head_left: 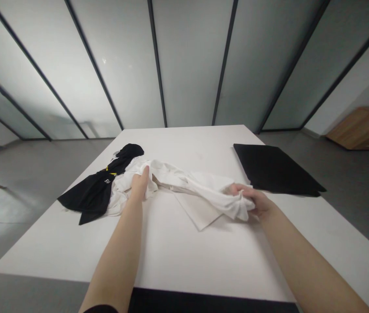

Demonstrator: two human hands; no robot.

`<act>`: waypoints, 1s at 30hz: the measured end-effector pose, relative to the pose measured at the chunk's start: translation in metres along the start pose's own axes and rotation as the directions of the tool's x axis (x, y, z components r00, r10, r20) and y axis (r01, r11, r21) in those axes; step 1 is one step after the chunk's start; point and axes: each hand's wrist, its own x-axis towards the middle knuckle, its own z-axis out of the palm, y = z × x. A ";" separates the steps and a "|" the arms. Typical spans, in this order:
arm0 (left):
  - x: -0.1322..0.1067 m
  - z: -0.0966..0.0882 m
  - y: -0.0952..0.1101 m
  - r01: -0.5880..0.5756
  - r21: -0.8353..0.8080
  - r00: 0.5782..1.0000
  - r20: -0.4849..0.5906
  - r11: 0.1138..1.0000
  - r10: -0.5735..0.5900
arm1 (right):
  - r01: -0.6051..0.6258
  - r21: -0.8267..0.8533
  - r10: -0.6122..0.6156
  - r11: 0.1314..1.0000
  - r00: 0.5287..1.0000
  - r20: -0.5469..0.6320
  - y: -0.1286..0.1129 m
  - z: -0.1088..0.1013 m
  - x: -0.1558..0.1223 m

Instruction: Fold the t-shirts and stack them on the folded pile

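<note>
A crumpled white garment [187, 184] lies stretched across the middle of the white table [171, 248]. My left hand [139, 184] grips its left end, fingers closed into the cloth. My right hand [252, 201] is closed on the bunched right end, lifting it slightly off the table. Part of the white cloth lies flat under the raised fold. A black garment [98, 189] with small yellow and white marks lies heaped at the left, touching the white one.
A folded black cloth [274, 169] lies flat near the table's right edge. Frosted glass panels with dark frames stand behind the table. A wooden cabinet [363, 128] sits at the far right on the grey floor.
</note>
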 end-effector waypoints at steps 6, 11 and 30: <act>-0.005 0.007 -0.009 -0.205 0.224 0.924 -0.278 0.953 0.264 | -0.234 -0.092 0.250 0.968 0.928 0.276 0.003 0.007 -0.003; -0.012 0.020 -0.010 -0.138 -0.106 0.986 -0.104 0.985 0.127 | 0.070 -0.197 -0.153 0.978 0.883 -0.445 0.009 0.007 0.030; -0.013 0.009 0.002 0.019 0.078 1.000 0.010 0.997 -0.019 | -0.038 -0.650 0.101 0.759 0.993 0.060 0.003 0.034 0.017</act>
